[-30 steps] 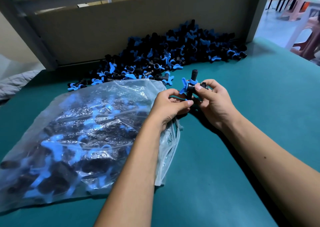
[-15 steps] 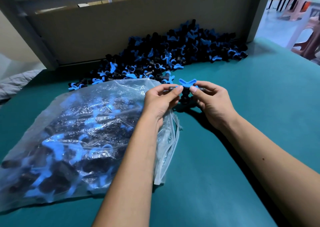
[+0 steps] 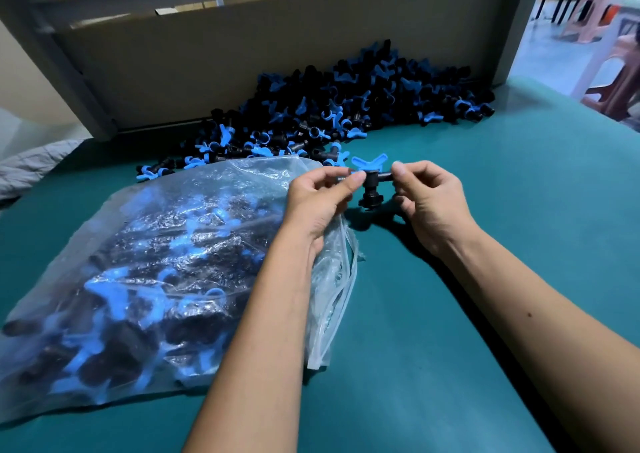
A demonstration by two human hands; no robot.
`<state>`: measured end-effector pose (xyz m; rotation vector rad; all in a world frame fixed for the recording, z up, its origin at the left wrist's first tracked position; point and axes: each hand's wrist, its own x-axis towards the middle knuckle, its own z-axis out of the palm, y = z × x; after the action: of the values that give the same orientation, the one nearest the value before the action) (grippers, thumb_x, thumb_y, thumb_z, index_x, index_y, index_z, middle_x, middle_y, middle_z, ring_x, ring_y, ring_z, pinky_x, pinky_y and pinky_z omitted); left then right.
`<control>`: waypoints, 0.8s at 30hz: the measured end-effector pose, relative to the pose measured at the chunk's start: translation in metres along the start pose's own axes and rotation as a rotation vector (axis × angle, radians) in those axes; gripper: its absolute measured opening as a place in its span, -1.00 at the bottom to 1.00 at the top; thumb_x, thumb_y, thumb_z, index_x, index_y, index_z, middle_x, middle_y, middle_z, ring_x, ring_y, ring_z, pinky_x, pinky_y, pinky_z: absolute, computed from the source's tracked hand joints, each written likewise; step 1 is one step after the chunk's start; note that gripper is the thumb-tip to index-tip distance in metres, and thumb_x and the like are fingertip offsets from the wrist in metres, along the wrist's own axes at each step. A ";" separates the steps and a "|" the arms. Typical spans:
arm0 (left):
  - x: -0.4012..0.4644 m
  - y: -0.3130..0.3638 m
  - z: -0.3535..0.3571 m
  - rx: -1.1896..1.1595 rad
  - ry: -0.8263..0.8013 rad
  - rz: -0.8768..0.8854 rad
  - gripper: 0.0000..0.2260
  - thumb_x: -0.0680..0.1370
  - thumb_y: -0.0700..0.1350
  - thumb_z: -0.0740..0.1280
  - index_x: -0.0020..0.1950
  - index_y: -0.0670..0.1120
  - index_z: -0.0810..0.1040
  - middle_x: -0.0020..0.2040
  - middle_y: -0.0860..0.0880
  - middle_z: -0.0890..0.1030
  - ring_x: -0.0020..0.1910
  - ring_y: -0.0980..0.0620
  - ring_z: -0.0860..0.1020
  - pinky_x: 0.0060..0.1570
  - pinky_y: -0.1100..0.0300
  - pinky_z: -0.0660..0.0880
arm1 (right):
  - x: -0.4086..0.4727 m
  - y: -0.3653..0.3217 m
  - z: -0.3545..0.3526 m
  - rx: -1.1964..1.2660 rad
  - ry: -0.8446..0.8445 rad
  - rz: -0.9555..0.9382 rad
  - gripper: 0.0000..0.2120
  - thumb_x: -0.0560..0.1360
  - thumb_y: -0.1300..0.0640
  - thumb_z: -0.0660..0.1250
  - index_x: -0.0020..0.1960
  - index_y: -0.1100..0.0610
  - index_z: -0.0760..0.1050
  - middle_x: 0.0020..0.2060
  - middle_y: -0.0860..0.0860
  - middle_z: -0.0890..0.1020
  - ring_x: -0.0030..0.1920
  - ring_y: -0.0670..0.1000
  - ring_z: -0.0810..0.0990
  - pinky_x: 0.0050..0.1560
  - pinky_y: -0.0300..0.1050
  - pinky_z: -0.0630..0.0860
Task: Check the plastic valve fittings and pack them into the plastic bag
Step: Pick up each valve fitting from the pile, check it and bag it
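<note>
Single head-worn wide-angle view, from the worktop's near edge, facing forward and down toward its far edge, close range

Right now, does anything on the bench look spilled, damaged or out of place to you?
Nothing stands out. The left hand and right hand pinch one valve fitting by its ends; the loose fittings stay heaped against the back board, and the plastic bag looks untorn.

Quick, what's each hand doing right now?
Left hand: pinching one end of the valve fitting.
Right hand: pinching the fitting's other end.
</note>
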<state>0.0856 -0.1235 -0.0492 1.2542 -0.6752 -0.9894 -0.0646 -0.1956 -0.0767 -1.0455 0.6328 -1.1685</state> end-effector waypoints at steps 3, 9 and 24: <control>-0.004 -0.003 0.005 0.026 -0.079 -0.024 -0.89 0.47 -0.22 0.55 -0.07 -0.10 0.67 -0.15 -0.07 0.69 -0.23 0.08 0.61 -0.25 0.33 0.54 | -0.005 0.002 0.002 -0.110 -0.116 -0.023 -0.67 0.21 -0.07 0.69 -0.27 0.04 0.60 -0.24 0.12 0.67 -0.13 0.18 0.53 -0.04 0.12 0.43; 0.001 0.003 -0.008 0.037 0.006 -0.003 -0.90 0.47 -0.22 0.56 -0.08 -0.10 0.68 -0.17 -0.07 0.66 -0.34 0.13 0.56 -0.31 0.32 0.48 | -0.001 0.000 0.001 -0.069 0.051 -0.044 -0.77 0.27 0.00 0.63 -0.21 0.06 0.63 -0.24 0.01 0.67 -0.27 -0.04 0.55 -0.19 -0.17 0.45; -0.002 -0.003 0.027 -0.054 0.234 0.114 -0.70 0.49 -0.13 0.57 -0.28 -0.11 0.47 -0.38 -0.06 0.55 -0.38 0.04 0.49 -0.25 0.13 0.48 | -0.006 0.007 0.009 -0.741 -0.035 -0.302 -0.59 0.32 0.05 0.64 0.04 0.01 0.50 -0.12 -0.08 0.66 -0.13 -0.04 0.65 -0.07 -0.09 0.62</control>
<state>0.0605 -0.1345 -0.0461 1.2466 -0.5282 -0.7481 -0.0552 -0.1868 -0.0800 -1.8325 0.9351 -1.1910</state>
